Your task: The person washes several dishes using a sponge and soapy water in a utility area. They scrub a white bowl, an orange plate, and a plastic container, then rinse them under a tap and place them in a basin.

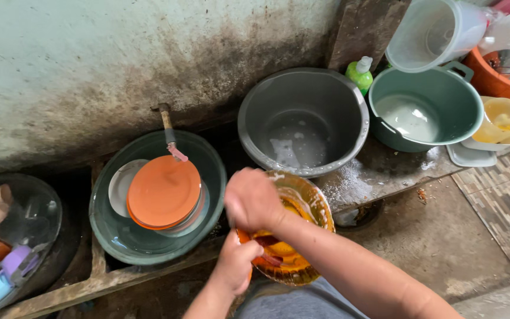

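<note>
An amber glass bowl (302, 218) with soapy foam on its rim sits low in the centre of the head view. My left hand (235, 261) grips its near-left edge from below. Over the bowl's left side is my right hand (252, 199), fingers curled and pressed against the inside; whatever it may hold is hidden. To the left, a dark green basin (113, 230) holds stacked orange plates (163, 192) and a white plate (119, 183) under a wall tap (167, 127).
A grey basin (302, 121) with suds stands behind the bowl. At the right are a teal pot (426, 109) of soapy water, a green soap bottle (359, 74), a clear jug (435, 32) and a yellow cup (503, 118). A clear lidded tub (13, 236) sits far left.
</note>
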